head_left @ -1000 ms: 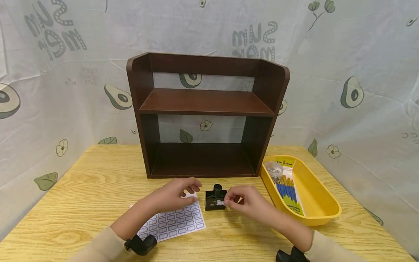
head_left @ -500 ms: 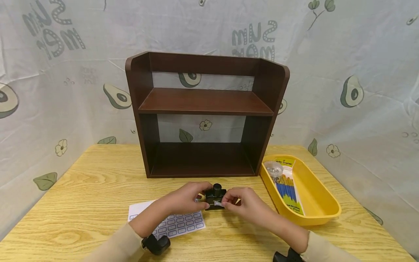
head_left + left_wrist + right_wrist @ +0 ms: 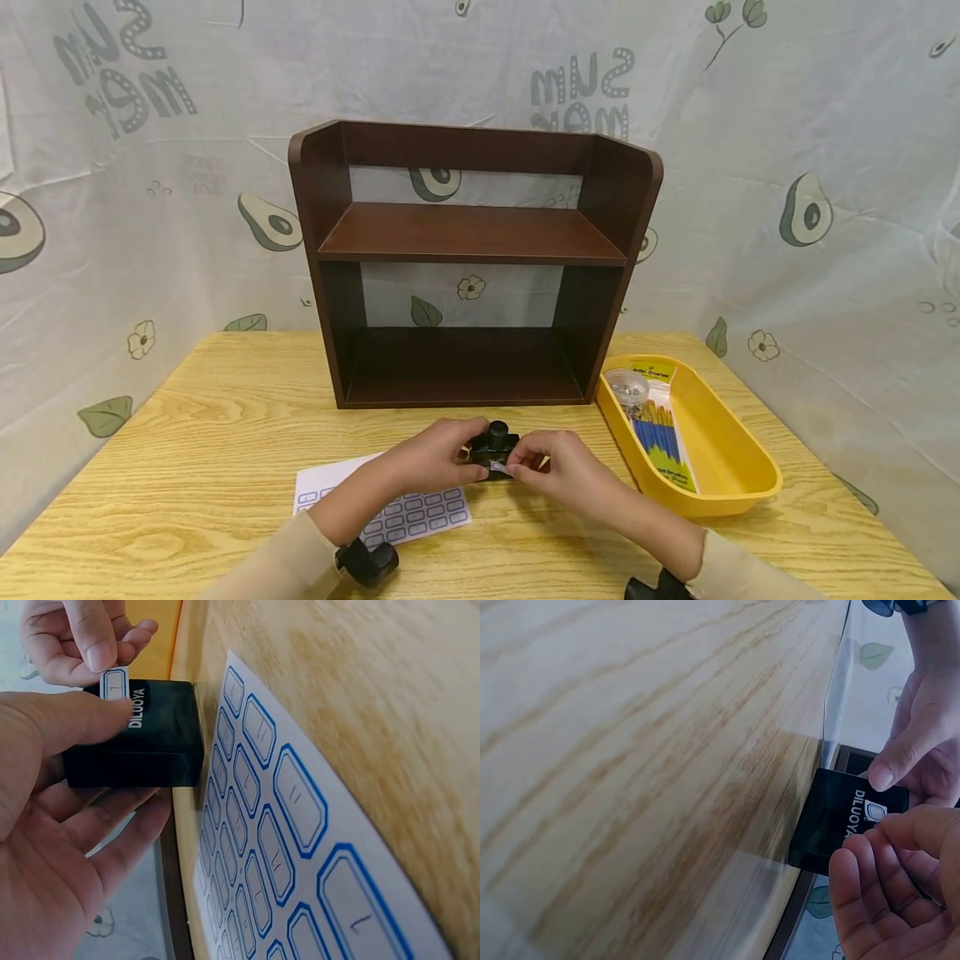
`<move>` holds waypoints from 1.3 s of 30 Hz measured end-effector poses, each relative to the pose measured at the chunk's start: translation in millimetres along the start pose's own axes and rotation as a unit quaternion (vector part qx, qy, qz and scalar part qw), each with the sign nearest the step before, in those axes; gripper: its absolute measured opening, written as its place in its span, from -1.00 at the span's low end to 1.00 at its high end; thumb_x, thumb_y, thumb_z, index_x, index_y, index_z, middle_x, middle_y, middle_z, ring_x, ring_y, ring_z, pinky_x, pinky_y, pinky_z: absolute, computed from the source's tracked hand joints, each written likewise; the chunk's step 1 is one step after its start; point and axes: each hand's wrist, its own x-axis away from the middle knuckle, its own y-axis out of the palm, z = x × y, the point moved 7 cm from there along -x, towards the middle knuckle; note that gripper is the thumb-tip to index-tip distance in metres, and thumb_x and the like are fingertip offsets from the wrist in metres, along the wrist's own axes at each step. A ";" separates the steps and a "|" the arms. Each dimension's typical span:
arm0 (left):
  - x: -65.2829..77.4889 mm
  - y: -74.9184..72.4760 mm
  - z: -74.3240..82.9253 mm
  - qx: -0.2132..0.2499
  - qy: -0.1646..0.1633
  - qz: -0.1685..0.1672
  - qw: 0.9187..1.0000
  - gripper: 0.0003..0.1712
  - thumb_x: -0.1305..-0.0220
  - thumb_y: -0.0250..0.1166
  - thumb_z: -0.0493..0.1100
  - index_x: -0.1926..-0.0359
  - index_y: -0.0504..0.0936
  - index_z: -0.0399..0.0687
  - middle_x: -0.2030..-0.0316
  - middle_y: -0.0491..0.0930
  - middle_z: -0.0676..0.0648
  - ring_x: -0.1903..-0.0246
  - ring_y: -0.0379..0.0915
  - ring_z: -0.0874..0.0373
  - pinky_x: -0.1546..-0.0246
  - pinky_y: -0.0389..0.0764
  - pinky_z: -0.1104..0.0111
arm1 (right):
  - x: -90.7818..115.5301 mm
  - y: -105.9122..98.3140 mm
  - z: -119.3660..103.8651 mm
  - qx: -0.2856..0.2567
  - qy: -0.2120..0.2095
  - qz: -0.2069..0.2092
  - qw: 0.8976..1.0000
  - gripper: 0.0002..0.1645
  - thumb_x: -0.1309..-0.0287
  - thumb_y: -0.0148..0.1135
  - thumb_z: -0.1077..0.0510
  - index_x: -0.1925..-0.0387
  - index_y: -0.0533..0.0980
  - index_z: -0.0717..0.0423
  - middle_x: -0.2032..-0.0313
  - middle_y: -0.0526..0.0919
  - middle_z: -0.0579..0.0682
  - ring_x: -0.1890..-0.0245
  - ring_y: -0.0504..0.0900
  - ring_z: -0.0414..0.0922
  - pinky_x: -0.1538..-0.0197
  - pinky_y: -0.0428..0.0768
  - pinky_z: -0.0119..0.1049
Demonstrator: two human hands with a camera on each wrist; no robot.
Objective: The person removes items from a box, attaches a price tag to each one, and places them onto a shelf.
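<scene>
A squat black bottle (image 3: 481,454) with a round cap stands upright on the table, "DILUOYA" lettered on its front (image 3: 165,720). My left hand (image 3: 435,457) grips it from the left, thumb on the front face and fingers behind. My right hand (image 3: 558,462) pinches a small blue-framed sticker label (image 3: 115,684) between thumb and index finger. That label lies against the bottle's front, above the lettering, close by the left thumb. Beneath my left forearm is a white sheet of similar labels (image 3: 427,512), many with pen marks; the arm hides part of it.
Behind the hands stands a dark brown two-tier shelf (image 3: 472,233). To the right a yellow tray (image 3: 720,442) holds a pack of blue-handled brushes (image 3: 658,437) and a clear round tub (image 3: 627,388) of small pieces. A printed curtain (image 3: 825,125) hangs around the wooden table (image 3: 225,400).
My left hand has come right from above the label sheet and taken hold of the bottle. My right hand has shifted slightly left with the label, now against the bottle.
</scene>
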 end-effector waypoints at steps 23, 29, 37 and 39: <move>-3.3 1.1 4.0 -0.046 0.006 0.053 0.998 -0.80 -0.39 0.39 -0.20 0.07 0.57 -0.13 0.37 0.62 0.02 0.50 0.42 0.32 0.45 0.44 0.49 | -1.6 1.7 0.5 0.032 0.006 0.005 0.999 -0.90 -0.35 0.38 0.18 0.31 0.72 0.11 0.38 0.74 -0.15 0.38 0.53 -0.42 0.30 0.61 -0.48; -3.1 0.8 5.5 -0.059 0.007 0.064 0.996 -0.79 -0.37 0.41 -0.21 0.06 0.60 -0.15 0.30 0.70 -0.04 0.45 0.47 0.32 0.41 0.50 0.50 | -1.0 1.8 -1.8 0.042 0.012 0.008 0.999 -0.91 -0.34 0.39 0.19 0.31 0.72 0.11 0.37 0.74 -0.14 0.38 0.53 -0.41 0.29 0.60 -0.49; -2.1 -0.1 6.7 -0.060 0.007 0.068 0.996 -0.83 -0.35 0.42 -0.22 0.12 0.60 -0.12 0.38 0.65 0.01 0.52 0.42 0.32 0.46 0.46 0.49 | -0.2 1.9 -2.6 0.053 0.023 0.016 0.998 -0.92 -0.33 0.39 0.22 0.31 0.72 0.14 0.38 0.76 -0.07 0.40 0.53 -0.42 0.30 0.58 -0.51; -1.7 -0.1 6.6 -0.058 0.005 0.069 0.996 -0.83 -0.34 0.42 -0.22 0.13 0.60 -0.12 0.38 0.65 0.01 0.52 0.42 0.32 0.46 0.45 0.49 | 0.2 2.0 -2.3 0.056 0.027 0.018 0.998 -0.91 -0.33 0.38 0.21 0.31 0.72 0.14 0.39 0.76 -0.08 0.41 0.52 -0.42 0.31 0.57 -0.51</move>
